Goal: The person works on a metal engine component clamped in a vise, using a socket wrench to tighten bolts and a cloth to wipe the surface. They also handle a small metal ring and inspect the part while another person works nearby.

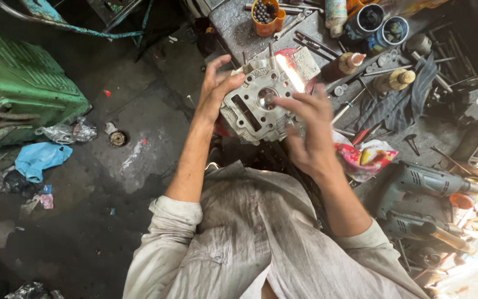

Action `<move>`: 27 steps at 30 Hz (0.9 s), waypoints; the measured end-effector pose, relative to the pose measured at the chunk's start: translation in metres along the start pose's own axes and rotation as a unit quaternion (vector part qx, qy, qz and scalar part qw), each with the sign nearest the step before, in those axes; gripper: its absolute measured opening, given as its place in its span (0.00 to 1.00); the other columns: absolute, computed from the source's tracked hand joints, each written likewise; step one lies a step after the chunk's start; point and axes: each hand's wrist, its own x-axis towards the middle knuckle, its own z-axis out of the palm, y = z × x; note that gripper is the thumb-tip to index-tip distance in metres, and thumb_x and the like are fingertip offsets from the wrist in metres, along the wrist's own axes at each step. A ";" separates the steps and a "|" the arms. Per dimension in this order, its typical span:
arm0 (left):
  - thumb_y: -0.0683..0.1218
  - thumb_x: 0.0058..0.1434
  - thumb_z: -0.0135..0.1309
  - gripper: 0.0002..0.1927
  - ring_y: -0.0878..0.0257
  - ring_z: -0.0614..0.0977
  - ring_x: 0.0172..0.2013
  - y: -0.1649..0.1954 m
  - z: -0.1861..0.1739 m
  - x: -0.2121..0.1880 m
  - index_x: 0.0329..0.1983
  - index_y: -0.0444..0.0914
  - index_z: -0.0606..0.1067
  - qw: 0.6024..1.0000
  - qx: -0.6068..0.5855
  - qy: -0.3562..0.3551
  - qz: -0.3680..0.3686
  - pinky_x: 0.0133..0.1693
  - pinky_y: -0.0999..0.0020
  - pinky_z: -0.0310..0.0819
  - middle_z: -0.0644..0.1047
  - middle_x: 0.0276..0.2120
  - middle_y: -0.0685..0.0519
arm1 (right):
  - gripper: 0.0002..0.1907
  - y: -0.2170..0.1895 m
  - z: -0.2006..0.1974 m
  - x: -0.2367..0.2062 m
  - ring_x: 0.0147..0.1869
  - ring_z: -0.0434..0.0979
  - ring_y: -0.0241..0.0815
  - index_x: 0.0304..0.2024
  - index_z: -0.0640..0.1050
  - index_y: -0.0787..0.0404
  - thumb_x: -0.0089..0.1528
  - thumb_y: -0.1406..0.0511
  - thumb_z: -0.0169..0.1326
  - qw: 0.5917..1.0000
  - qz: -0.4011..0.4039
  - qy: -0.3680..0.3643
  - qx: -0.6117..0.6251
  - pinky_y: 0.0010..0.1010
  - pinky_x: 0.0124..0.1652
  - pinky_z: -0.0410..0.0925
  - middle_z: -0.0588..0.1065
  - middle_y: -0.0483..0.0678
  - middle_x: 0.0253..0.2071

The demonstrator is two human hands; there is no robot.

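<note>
A single head-worn camera looks steeply down over the wearer's chest, close enough that the grey shirt (261,243) fills the lower frame and both forearms rise from it toward centre. Ahead, at the top, lies the cluttered bench (239,27); the dark floor (112,166) spreads to the left, tools crowd the right edge. There is no second view to compare.

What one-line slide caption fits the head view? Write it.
Left hand holds a metal engine cylinder head above a cluttered workbench while right hand fingers touch its face.
</note>
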 end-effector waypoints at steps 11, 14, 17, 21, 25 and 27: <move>0.56 0.52 0.65 0.54 0.54 0.82 0.53 0.016 0.005 -0.007 0.76 0.36 0.51 1.000 0.013 -0.003 -0.019 0.58 0.64 0.72 0.80 0.52 0.36 | 0.24 -0.002 0.005 0.021 0.53 0.73 0.53 0.63 0.70 0.60 0.67 0.65 0.61 0.998 0.008 -0.011 -0.058 0.45 0.54 0.67 0.75 0.54 0.50; 0.56 0.51 0.64 0.53 0.54 0.81 0.52 0.019 0.006 -0.009 0.76 0.37 0.52 1.000 -0.013 -0.009 -0.022 0.56 0.63 0.73 0.79 0.52 0.36 | 0.28 -0.006 0.008 0.033 0.50 0.72 0.55 0.64 0.69 0.63 0.65 0.62 0.62 0.989 -0.023 -0.037 -0.143 0.44 0.50 0.68 0.74 0.57 0.46; 0.55 0.54 0.65 0.48 0.56 0.78 0.58 0.020 0.007 -0.008 0.74 0.34 0.61 0.998 -0.051 -0.035 -0.010 0.60 0.64 0.70 0.74 0.60 0.40 | 0.26 -0.004 0.009 0.046 0.45 0.74 0.52 0.64 0.70 0.60 0.64 0.62 0.59 0.972 -0.059 -0.100 -0.205 0.42 0.42 0.70 0.74 0.54 0.44; 0.56 0.54 0.63 0.45 0.58 0.77 0.58 0.020 0.006 -0.006 0.72 0.35 0.64 0.999 -0.013 -0.039 -0.005 0.59 0.65 0.69 0.74 0.60 0.41 | 0.24 -0.009 0.014 0.069 0.37 0.79 0.50 0.61 0.71 0.61 0.63 0.63 0.58 0.945 -0.093 -0.174 -0.262 0.41 0.31 0.71 0.76 0.52 0.37; 0.58 0.55 0.61 0.44 0.58 0.77 0.58 0.014 0.007 -0.005 0.71 0.35 0.65 0.999 0.026 -0.032 0.010 0.60 0.66 0.68 0.74 0.59 0.42 | 0.18 -0.002 -0.030 0.079 0.29 0.78 0.53 0.56 0.73 0.55 0.65 0.60 0.57 0.928 -0.035 -0.316 -0.192 0.44 0.28 0.68 0.79 0.51 0.30; 0.59 0.55 0.61 0.43 0.57 0.76 0.58 0.011 0.006 -0.003 0.71 0.35 0.65 0.999 0.025 -0.039 0.020 0.60 0.65 0.68 0.74 0.59 0.42 | 0.21 0.008 -0.095 0.037 0.23 0.68 0.39 0.49 0.74 0.67 0.59 0.61 0.61 0.996 -0.035 -0.031 0.077 0.33 0.24 0.62 0.78 0.53 0.41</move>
